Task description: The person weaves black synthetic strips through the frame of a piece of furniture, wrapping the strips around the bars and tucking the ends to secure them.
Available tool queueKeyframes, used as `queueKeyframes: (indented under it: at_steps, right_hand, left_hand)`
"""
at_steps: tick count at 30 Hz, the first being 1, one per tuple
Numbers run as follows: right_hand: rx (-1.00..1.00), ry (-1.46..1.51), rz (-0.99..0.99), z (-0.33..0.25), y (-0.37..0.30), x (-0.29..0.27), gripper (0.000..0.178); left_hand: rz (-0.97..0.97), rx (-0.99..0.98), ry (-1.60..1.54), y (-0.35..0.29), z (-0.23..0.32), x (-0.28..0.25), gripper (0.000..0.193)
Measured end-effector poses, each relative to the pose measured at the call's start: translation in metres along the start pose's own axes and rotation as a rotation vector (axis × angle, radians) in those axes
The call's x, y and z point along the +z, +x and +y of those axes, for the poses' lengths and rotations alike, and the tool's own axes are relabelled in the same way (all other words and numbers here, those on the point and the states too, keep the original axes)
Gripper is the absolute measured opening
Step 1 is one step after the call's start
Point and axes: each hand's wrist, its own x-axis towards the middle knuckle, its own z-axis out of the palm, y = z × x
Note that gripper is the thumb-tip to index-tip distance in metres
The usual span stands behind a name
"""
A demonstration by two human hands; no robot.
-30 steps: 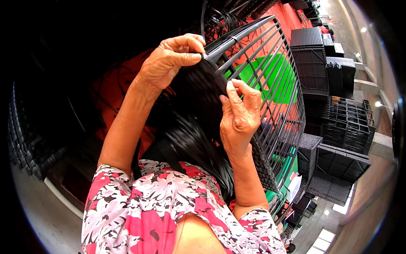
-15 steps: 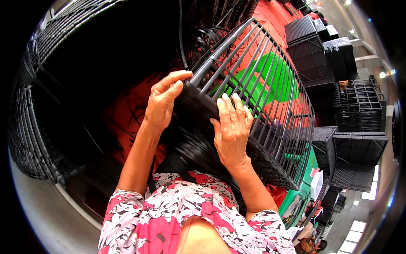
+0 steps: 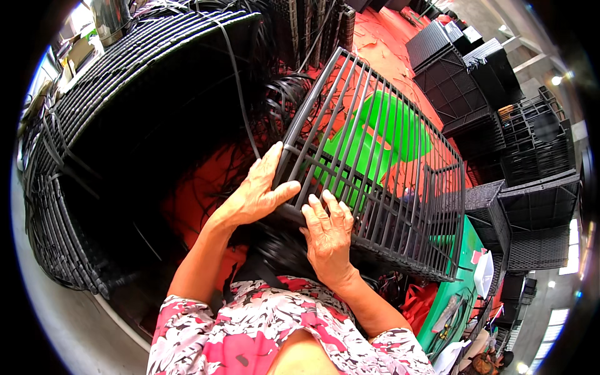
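Note:
A black frame of parallel bars (image 3: pixel 385 215) leans in front of me, with dark woven strips along its near side. My left hand (image 3: pixel 257 192) lies against its near left corner, fingers stretched out and thumb spread apart. Just to the right, my right hand (image 3: pixel 329 240) has its fingers bent over the near edge of the frame, the thumb lower down. Loose black strips (image 3: pixel 278 250) hang blurred below the edge, between the frame and my body. What the palms touch is hidden.
A large black woven piece (image 3: pixel 62 206) stands at the left. Behind the bars lies a bright green plastic stool (image 3: pixel 375 147) on the red floor covering (image 3: pixel 381 37). Black woven furniture (image 3: pixel 459 87) is stacked at the right, near a green table (image 3: pixel 465 244). More black strips (image 3: pixel 284 94) lie tangled at the back.
My left hand has gone from bent fingers at the corner to stretched fingers along it. Both hands and the frame's near corner sit lower in view, which has also shifted.

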Motion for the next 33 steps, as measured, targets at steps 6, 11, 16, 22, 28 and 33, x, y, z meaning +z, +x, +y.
queueKeyframes:
  at_steps: [6, 11, 16, 22, 28, 33]
  right_hand:
    - [0.009, 0.009, 0.005, -0.004, -0.001, 0.004, 0.032]
    - [0.000, 0.012, 0.003, -0.007, 0.000, 0.009, 0.045]
    - [0.004, 0.008, 0.101, -0.004, 0.004, 0.012, 0.037]
    - [0.021, 0.161, 0.227, 0.004, -0.002, 0.018, 0.040]
    - [0.244, 0.088, 0.338, 0.028, -0.075, -0.042, 0.038]
    - [0.594, -0.207, 0.511, 0.083, -0.163, -0.088, 0.015]
  left_hand:
    - [0.002, -0.041, -0.171, -0.002, -0.005, -0.004, 0.086]
    - [0.184, -0.046, -0.027, 0.013, -0.019, -0.014, 0.085]
    - [0.012, -0.156, -0.386, 0.019, 0.000, -0.008, 0.067]
    - [-0.049, -0.108, -0.016, 0.030, -0.006, -0.015, 0.057]
    - [0.154, -0.023, 0.205, 0.035, -0.012, -0.033, 0.058]
    - [0.076, 0.000, 0.182, 0.037, 0.009, -0.014, 0.045]
